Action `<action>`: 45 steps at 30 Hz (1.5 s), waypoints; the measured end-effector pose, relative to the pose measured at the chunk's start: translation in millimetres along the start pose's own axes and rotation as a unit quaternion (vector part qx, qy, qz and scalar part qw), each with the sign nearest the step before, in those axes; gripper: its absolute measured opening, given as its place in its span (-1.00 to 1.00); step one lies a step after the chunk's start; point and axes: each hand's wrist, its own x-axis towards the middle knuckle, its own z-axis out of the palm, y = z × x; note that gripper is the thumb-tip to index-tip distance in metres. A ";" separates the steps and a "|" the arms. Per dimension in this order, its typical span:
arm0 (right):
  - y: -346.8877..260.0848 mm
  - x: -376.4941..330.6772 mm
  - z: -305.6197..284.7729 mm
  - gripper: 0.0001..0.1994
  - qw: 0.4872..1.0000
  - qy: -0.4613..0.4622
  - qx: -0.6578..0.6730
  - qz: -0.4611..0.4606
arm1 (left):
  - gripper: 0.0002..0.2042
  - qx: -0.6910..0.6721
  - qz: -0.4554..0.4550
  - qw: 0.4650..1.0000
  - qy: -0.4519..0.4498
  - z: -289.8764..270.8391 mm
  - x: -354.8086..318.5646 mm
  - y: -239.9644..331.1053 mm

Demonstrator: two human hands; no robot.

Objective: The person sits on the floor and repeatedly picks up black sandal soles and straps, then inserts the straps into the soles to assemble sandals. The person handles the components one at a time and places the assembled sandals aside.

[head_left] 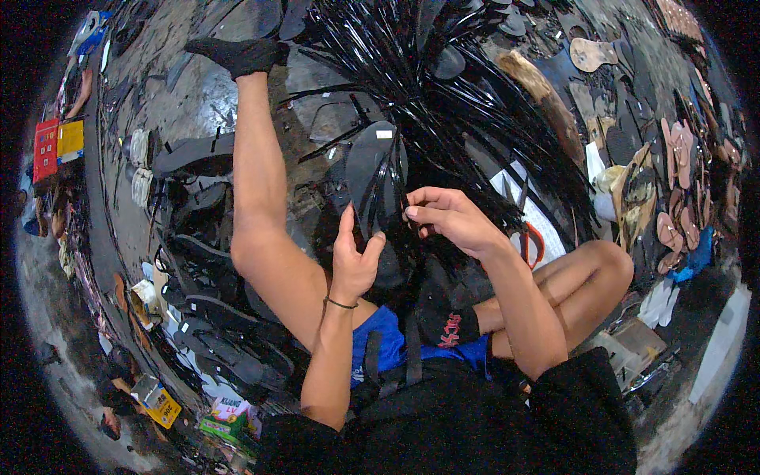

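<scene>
A black sandal (378, 174) with glossy black straps and a small white label at its toe end lies between my legs. My left hand (356, 257) is closed on its left edge, the thumb over the top and the index finger stretched along the side. To the right of the sandal, my right hand (447, 214) pinches thumb and fingertips together by its edge. Whatever is in that pinch is dark and too small to name. Beyond the hands spreads a big bundle of shiny black strips (412, 87), some trailing down past the right hand.
Red-handled scissors (535, 245) rest on white sheets (542, 218) near my right knee. Several black sandals (222, 348) are piled at the left. Pink sandals (677, 150) lie far right. A wooden log (538, 87) stands beyond the strips. A green-and-white packet (229, 418) is at lower left.
</scene>
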 end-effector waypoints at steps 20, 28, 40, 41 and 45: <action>-11.3 21.9 -41.0 -0.76 0.718 0.364 -0.562 -0.187 | -0.39 -0.082 -0.002 0.996 0.031 -4.0 5.5 -3.1; -33.3 -4.6 -26.8 -0.82 0.634 0.415 -0.597 -0.263 | -0.42 -0.032 0.021 0.999 0.016 -1.0 1.7 0.3; -33.7 -0.9 0.5 -0.76 0.992 0.086 -0.077 -0.055 | -0.39 0.069 0.053 0.996 0.021 7.6 0.6 3.2; -33.4 0.3 0.4 -0.76 0.994 0.078 -0.065 -0.050 | -0.39 0.071 0.053 0.996 0.023 8.3 0.6 3.5; -27.8 4.5 -4.1 -0.76 0.997 0.057 -0.028 -0.036 | -0.38 0.059 0.062 0.996 0.015 8.0 2.1 -5.1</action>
